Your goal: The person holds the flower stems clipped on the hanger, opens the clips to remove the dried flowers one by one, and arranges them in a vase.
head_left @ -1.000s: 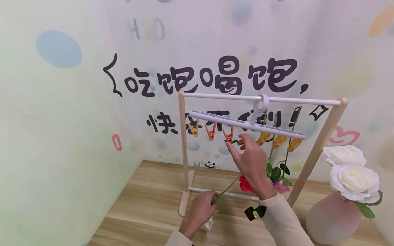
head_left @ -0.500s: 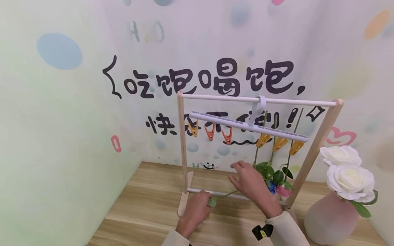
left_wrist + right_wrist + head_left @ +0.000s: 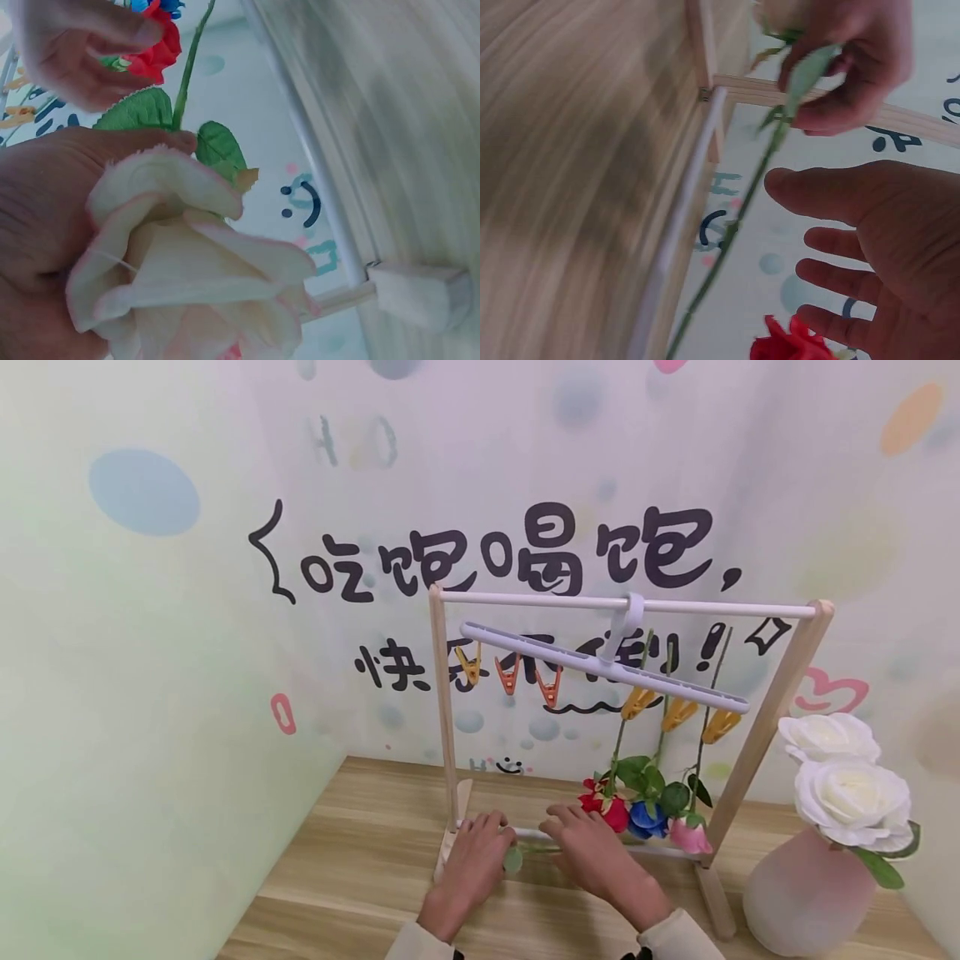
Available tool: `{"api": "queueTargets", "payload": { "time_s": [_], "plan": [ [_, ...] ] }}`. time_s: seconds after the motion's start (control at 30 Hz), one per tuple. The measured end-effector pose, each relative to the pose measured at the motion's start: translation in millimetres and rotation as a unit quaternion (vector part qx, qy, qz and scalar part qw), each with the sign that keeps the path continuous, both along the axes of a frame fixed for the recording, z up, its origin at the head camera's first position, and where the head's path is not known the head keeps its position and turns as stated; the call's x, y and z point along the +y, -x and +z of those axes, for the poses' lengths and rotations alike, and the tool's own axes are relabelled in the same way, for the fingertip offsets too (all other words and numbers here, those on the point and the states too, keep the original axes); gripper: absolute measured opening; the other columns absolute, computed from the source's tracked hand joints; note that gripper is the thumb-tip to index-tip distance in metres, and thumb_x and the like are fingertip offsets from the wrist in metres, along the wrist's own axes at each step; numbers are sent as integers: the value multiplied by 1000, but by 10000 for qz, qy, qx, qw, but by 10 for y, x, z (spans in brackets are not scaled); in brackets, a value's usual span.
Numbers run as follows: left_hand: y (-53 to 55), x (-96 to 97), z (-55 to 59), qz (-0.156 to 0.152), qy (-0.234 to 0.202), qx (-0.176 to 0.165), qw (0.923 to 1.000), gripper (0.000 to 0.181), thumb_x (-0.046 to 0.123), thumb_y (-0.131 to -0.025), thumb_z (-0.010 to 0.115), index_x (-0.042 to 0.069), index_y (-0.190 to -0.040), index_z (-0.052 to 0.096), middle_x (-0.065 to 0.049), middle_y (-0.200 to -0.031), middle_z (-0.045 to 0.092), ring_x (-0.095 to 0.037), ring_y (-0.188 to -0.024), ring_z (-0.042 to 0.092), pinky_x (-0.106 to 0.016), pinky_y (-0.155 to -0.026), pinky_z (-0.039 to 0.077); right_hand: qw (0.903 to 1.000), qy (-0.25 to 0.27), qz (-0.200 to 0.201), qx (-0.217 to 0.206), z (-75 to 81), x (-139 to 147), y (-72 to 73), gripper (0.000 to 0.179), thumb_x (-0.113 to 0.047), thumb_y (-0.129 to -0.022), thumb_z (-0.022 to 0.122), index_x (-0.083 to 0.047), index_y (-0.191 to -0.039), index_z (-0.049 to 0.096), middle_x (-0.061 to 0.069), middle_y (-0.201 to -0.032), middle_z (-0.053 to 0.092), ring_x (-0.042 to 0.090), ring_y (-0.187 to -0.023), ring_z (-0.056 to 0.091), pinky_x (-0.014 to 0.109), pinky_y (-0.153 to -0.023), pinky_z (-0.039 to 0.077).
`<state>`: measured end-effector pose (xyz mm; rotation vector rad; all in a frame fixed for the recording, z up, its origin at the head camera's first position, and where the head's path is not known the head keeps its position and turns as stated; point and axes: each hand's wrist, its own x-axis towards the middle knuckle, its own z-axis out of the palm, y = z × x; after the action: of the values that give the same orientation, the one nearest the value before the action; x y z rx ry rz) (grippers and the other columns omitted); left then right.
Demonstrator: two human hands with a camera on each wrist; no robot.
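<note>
My left hand (image 3: 474,864) pinches the stem of a pale artificial rose with pink-edged petals (image 3: 195,262), close below its bloom. The bloom is hidden in the head view. The green stem (image 3: 727,244) stretches toward my right hand (image 3: 600,860), whose fingers are extended and apart from it in the right wrist view. Above both hands, a lilac hanger (image 3: 555,652) hangs tilted, right end lower. A red rose (image 3: 615,814), a blue rose (image 3: 647,821) and a pink rose (image 3: 688,837) hang upside down from its yellow clips (image 3: 678,714).
The hanger's left half carries a yellow clip (image 3: 470,668) and two orange-red clips (image 3: 550,689) with no flowers. A wooden rack (image 3: 444,718) with a white top rod (image 3: 525,599) stands on the wooden table (image 3: 322,860). A vase (image 3: 806,893) with white roses (image 3: 855,797) stands at right.
My right hand has come down from beside the clips to the level of my left hand, near the stem. The hanging red rose shows again. My left hand keeps its hold on the pale rose.
</note>
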<state>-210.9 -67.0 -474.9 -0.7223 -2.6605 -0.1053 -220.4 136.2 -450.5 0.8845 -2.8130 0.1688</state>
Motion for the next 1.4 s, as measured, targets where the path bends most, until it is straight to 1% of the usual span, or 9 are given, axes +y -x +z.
{"api": "queueTargets", "payload": {
  "time_s": [0.1, 0.23, 0.33, 0.47, 0.57, 0.83, 1.07, 1.17, 1.4],
  "plan": [
    [-9, -15, 49, -100, 150, 106, 9998, 36, 13, -68, 87, 22, -100, 73, 1, -116, 60, -19, -108, 58, -34, -84, 45, 9997, -115, 121, 173, -68, 2, -19, 31, -20, -81, 81, -15, -110, 72, 7, -122, 64, 28, -110, 59, 52, -85, 53],
    [-15, -22, 102, -265, 199, 16, 9995, 44, 16, -66, 91, 24, -104, 72, 0, -122, 58, -18, -113, 56, -35, -89, 46, 9980, -104, 346, 518, -119, 3, -42, 20, -20, -82, 80, -18, -101, 74, 2, -108, 68, 22, -98, 61, 43, -80, 55],
    [-16, -17, 127, -376, 154, 21, 9992, 48, 13, -65, 91, 25, -106, 71, 0, -123, 57, -18, -114, 56, -35, -90, 47, 9970, 57, 488, 602, -132, -1, -61, 9, -20, -84, 78, -19, -93, 75, -3, -93, 69, 16, -83, 61, 33, -68, 54],
    [-23, -4, 146, -521, 110, 199, 9984, 49, 10, -65, 90, 25, -107, 70, 0, -122, 58, -17, -112, 57, -34, -88, 48, 9976, 279, 466, 420, -126, 7, -83, 5, -17, -85, 76, -20, -87, 72, -9, -78, 63, 8, -66, 56, 24, -55, 45],
    [-35, 5, 155, -679, 42, 327, 9971, 49, 8, -68, 89, 24, -109, 69, -1, -124, 59, -18, -113, 58, -34, -88, 48, 9972, 393, 423, 465, -111, 27, -109, 8, -14, -85, 76, -20, -82, 70, -10, -70, 57, 5, -60, 52, 23, -53, 41],
    [-15, 55, 160, -972, -383, 1048, 9890, 50, 2, -68, 84, 23, -111, 69, -6, -132, 56, -23, -122, 54, -41, -97, 48, 9935, 621, 122, 943, -22, 105, -206, 14, -12, -83, 77, -18, -78, 66, -8, -70, 57, 8, -60, 53, 24, -52, 43],
    [5, 106, 187, -953, -1239, 1869, 9699, 34, 3, -84, 69, 19, -114, 67, -13, -140, 50, -28, -128, 50, -43, -96, 47, 9871, 680, -620, 1311, 66, 193, -256, 15, -11, -79, 80, -18, -78, 67, -9, -72, 58, 12, -65, 60, 26, -53, 46],
    [3, 119, 211, -899, -1611, 2101, 9601, 36, 1, -83, 65, 14, -116, 65, -15, -141, 48, -30, -131, 48, -44, -95, 45, 9826, 781, -792, 1487, 114, 245, -271, 15, -9, -77, 81, -17, -81, 69, -8, -75, 63, 12, -68, 61, 28, -54, 48],
    [10, 158, 252, -600, -2495, 2613, 9305, 63, 5, -74, 80, 3, -131, 56, -22, -140, 46, -32, -119, 51, -42, -89, 44, 9654, 1354, -901, 2037, 270, 392, -349, 20, -5, -72, 85, -14, -83, 71, -3, -77, 64, 11, -63, 59, 27, -50, 45]
  ]
}}
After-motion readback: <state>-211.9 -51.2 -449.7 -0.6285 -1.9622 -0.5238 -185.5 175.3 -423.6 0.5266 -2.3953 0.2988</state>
